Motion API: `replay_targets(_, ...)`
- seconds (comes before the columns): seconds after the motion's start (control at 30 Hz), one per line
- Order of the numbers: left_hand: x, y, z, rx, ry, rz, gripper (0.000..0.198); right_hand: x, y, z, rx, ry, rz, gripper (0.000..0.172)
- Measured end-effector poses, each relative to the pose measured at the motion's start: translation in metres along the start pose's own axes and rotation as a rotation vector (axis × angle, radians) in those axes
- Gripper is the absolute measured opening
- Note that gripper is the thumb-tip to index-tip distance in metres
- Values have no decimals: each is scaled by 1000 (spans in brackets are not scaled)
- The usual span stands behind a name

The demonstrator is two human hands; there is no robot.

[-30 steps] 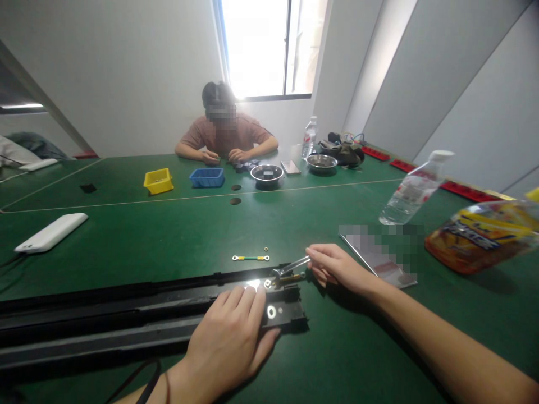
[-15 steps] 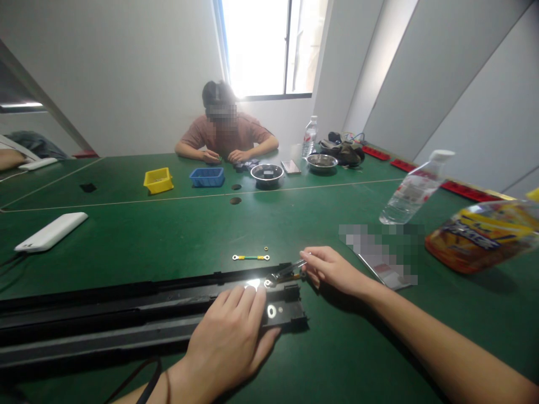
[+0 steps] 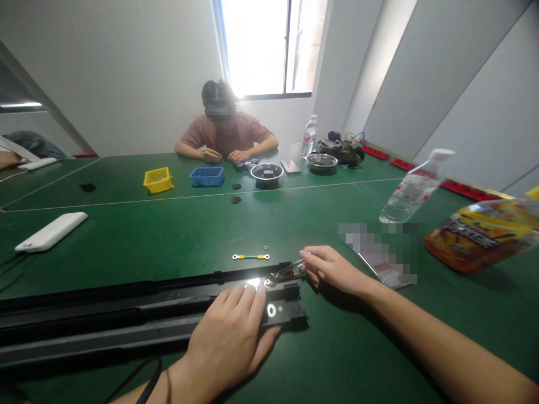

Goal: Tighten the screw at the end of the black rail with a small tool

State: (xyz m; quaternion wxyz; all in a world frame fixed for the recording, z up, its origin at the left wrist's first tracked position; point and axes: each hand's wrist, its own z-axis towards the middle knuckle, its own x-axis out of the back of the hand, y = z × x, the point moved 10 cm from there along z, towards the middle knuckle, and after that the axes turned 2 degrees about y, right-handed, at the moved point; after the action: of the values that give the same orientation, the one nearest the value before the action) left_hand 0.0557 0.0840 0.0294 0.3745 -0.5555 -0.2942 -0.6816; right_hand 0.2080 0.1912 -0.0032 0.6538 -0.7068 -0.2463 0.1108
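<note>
A long black channel [image 3: 177, 331] lies across the table, its right end in front of me. My left hand [image 3: 229, 322] grips it near that end, fingers over the top and thumb along the near side. Pinched in my right hand [image 3: 326, 266] is a slim silver wrench [image 3: 290, 270]. Its head is at a small nut [image 3: 268, 283] on the channel, just beyond my left fingertips; whether it sits around the nut I cannot tell. Behind the channel lie a short green-and-yellow wire [image 3: 251, 257] with ring terminals and a small loose nut [image 3: 266, 248].
To the right are a phone [image 3: 381, 261], a water bottle [image 3: 415, 188] and an orange-filled bottle [image 3: 480, 238]. A white power bank [image 3: 53, 232] lies left. Across the table sits a person [image 3: 227, 132] behind a yellow bin [image 3: 158, 180], a blue bin [image 3: 206, 177] and metal bowls [image 3: 266, 180].
The wrench head has shifted very slightly at the nut. My left hand stays on the channel, and the loose parts have not moved.
</note>
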Motion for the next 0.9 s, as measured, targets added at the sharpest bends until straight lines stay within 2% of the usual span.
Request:
replay_targets(0.2,2,0,-1,-1,9,4,51,2,3,0,-41,-10,-125,48)
replay_targets(0.27,1,0,-1,0,4,4,51,0,5,-3,-88,-82,-188,46)
replay_targets(0.33,1,0,-1,0,-1,2,51,-8,9,-11,-137,-214,-238,44)
replay_targets(0.43,0,0,-1,3,-3,-2,51,-13,9,-20,-173,-310,-280,44)
replay_targets(0.57,-1,-1,0,7,-12,-6,51,-15,12,-24,-233,-322,-277,47)
replay_targets(0.9,0,0,-1,3,-6,-1,49,-15,13,-25,-246,-339,-166,46)
